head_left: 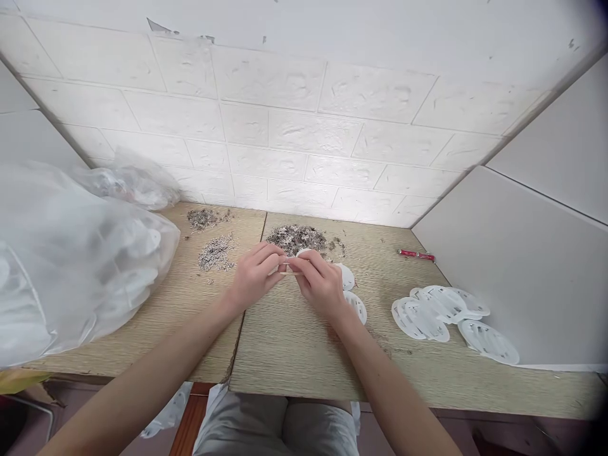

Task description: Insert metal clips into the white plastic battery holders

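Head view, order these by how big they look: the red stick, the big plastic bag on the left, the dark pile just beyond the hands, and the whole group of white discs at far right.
1. Plastic bag
2. Group of white discs
3. Dark pile
4. Red stick

The pale tan wooden tabletop (294, 348) is streaked with fine grain lines, and beyond it the white wall panel (285, 126) bears a staggered brick pattern with grey joints. Mottled dark grey and silver colours the far-middle heap of small metal pieces (297, 239), while the paler heap of tiny metal bits (216, 253) on the left is light grey; the round, thin white plastic discs (437, 307) on the right carry short dark streaks, and the slim rod (416, 254) beyond them is red with silvery ends.
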`<state>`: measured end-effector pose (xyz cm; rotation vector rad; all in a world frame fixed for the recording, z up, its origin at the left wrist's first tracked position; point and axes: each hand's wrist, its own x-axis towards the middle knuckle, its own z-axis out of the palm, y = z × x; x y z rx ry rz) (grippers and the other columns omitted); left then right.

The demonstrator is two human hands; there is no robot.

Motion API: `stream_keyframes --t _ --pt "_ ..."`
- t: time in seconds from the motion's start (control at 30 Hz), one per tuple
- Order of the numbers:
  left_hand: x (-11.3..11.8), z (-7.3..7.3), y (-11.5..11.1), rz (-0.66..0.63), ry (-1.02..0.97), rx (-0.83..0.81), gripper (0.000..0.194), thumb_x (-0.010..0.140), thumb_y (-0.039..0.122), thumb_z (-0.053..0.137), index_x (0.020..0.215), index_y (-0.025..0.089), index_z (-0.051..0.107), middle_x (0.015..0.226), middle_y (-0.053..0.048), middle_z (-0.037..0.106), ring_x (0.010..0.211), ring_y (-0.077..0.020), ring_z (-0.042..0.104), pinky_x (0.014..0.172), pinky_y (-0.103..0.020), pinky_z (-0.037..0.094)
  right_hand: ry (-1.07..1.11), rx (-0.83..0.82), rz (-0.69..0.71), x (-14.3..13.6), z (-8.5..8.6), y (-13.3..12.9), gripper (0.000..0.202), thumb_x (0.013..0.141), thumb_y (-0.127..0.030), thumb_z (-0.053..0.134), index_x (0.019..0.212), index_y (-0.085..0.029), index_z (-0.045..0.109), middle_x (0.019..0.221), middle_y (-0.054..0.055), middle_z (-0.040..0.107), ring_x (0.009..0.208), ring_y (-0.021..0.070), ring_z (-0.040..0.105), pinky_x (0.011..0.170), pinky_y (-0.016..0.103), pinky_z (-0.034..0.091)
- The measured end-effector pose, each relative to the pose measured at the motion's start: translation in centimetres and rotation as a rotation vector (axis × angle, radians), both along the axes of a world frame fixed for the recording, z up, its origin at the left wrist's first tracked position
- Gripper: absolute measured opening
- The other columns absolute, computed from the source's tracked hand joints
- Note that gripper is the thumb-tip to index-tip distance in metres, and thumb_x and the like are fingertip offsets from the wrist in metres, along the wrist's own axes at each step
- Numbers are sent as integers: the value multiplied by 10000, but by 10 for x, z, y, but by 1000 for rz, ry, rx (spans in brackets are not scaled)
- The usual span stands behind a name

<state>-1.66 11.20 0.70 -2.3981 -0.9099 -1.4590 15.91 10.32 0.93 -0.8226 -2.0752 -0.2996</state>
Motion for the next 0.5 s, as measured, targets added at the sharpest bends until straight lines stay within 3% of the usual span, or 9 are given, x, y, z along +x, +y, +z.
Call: stream_keyframes --t 0.13,0.3,0.4,0.5 --pt "-1 -1 0 28 12 33 90 835 130 556 767 189 545 822 -43 684 757 -139 613 653 -254 485 19 -13 -44 -1 5 -3 165 940 -172 485 941 -176 650 866 38 674 613 75 556 520 205 360" --pt "0 -3 0 31 -41 -62 66 800 135 577 748 174 568 799 -46 691 743 -141 623 653 -254 490 -16 -87 -117 -4 4 -4 183 952 -211 475 938 -177 654 875 36 693 640 82 573 520 212 344" --pt "4 -1 -1 -4 -147 -351 21 764 165 591 769 172 609 722 -14 674 652 -119 595 591 -229 473 -54 -187 -163 -4 2 -2 202 950 -213 458 947 -181 657 875 38 691 621 90 557 507 226 317" --pt "7 2 -1 -48 -229 -704 108 738 196 582 813 172 656 726 -3 674 612 -106 572 527 -204 434 -58 -357 -190 -3 4 0 143 902 -210 514 925 -181 652 863 28 683 592 99 526 512 234 301"
